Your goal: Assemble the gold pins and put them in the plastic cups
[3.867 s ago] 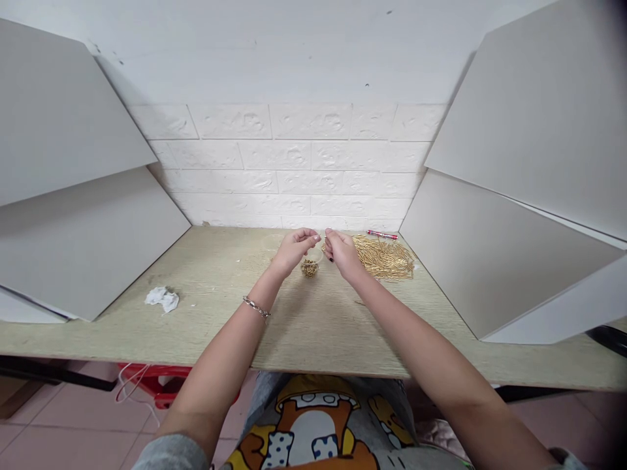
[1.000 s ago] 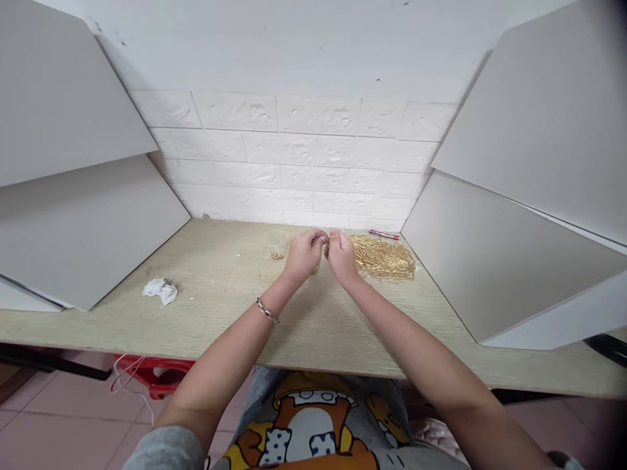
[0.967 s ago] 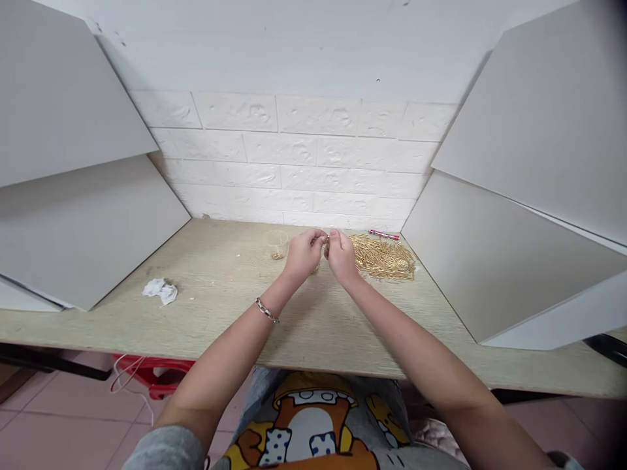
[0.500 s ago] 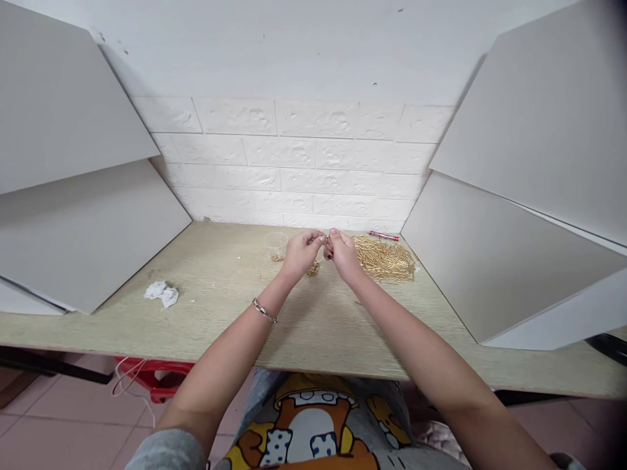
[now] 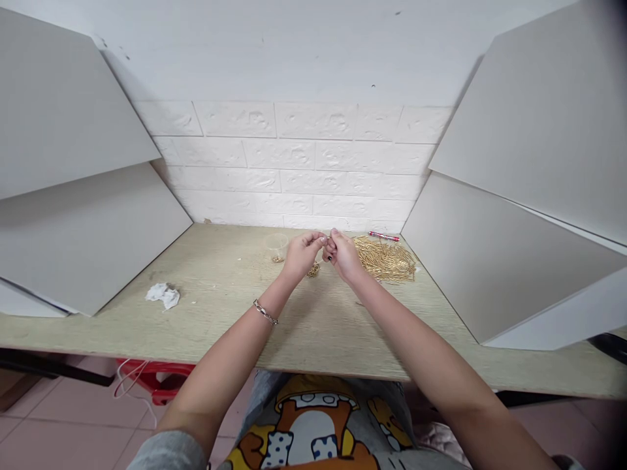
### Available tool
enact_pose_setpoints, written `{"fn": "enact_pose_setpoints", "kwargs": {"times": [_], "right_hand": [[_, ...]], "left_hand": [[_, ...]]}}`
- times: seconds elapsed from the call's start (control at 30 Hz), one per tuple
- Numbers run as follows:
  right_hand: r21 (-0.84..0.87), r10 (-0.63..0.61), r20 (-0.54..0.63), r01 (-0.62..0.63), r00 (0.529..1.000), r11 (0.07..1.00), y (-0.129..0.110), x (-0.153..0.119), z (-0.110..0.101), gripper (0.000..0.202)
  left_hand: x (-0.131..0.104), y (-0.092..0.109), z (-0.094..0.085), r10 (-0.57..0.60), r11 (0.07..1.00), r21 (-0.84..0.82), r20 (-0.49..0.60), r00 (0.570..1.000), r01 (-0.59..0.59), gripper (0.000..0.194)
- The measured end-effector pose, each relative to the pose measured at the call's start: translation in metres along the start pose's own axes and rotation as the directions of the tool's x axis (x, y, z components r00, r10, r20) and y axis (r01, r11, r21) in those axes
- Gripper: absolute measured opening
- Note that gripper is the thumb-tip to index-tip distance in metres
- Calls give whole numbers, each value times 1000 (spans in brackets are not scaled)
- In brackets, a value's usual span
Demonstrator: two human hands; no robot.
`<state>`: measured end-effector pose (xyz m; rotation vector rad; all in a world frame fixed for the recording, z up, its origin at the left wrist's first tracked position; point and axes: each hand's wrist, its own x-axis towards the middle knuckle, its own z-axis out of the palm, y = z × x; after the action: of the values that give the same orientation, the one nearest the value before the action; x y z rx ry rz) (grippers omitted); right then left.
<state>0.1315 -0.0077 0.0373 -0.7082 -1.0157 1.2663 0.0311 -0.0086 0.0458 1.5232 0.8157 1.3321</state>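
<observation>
Over the back of the table, my left hand (image 5: 302,256) and my right hand (image 5: 345,254) meet fingertip to fingertip. Both are closed in a pinch. A sliver of a thin gold-coloured rod (image 5: 329,238) shows between them, at the right fingertips. What the left fingertips hold is too small to make out. Right beside my right hand lies a pile of thin gold-coloured rods (image 5: 386,261). Below and between the hands is a small heap of gold-coloured pieces (image 5: 313,269), partly covered by my left hand. A clear round tub (image 5: 277,244) with a few small gold-coloured pieces stands left of my left hand.
A red pen-like tube (image 5: 384,236) lies behind the rods. Crumpled white tissue (image 5: 163,295) rests on the left of the wooden table (image 5: 220,326). Pale panels (image 5: 93,228) stand on both sides, with a white brick-patterned wall (image 5: 294,156) behind. A red stool (image 5: 161,382) is below.
The hands stay pinched together in almost the same place, with only slight finger movement. The view has shifted very slightly.
</observation>
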Motion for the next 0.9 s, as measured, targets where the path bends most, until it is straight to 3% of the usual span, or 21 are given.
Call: {"fn": "enact_pose_setpoints", "kwargs": {"times": [0.27,0.43,0.67,0.77,0.9], "right_hand": [[39,20,55,-22,998,999,-5,0,-2,40],[-25,-14,94,16,995,1000,-3,2,-4,41],[-114,-65,102,77,993,991,1,5,-8,42],[-146,-94,100,108,991,983,2,5,-9,43],[-206,-123,90,139,988,969,3,5,-9,44]], "left_hand": [[2,-1,0,18,997,-73,79,997,-12,17],[1,3,0,8,999,-36,49,999,-6,15],[0,6,-4,35,987,159,13,999,-36,18],[0,7,-6,81,940,337,-55,995,-58,16],[-2,10,-7,123,879,471,-65,990,-78,15]]}}
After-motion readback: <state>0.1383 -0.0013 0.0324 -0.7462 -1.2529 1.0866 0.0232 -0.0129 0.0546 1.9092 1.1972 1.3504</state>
